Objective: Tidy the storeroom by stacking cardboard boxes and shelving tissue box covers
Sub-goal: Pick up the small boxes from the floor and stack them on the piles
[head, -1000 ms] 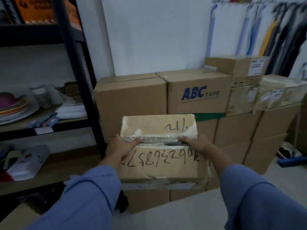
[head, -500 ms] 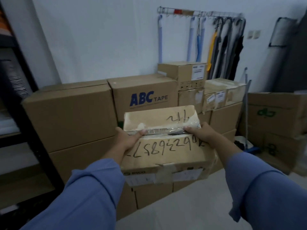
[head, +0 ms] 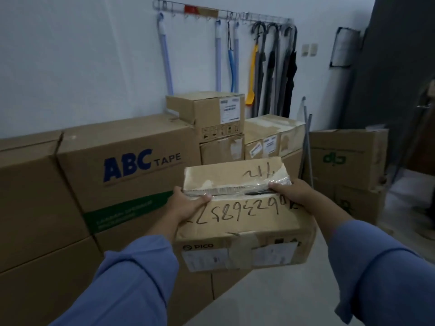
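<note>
Head view: my left hand (head: pixel 188 205) and right hand (head: pixel 290 194) grip the PICO box (head: pixel 247 223), mid-carry; stacking it remains, I judge.

— What sits between the fingers (head: pixel 204 198)?
— A worn cardboard box (head: pixel 240 222), held in the air. Digits are scrawled on its lid, the far flap is lifted under torn tape, and a PICO label is on the near side.
— And beyond them?
— Stacked boxes: the ABC TAPE box (head: pixel 127 165) to their left, a small labelled box (head: pixel 207 114) behind.
</note>
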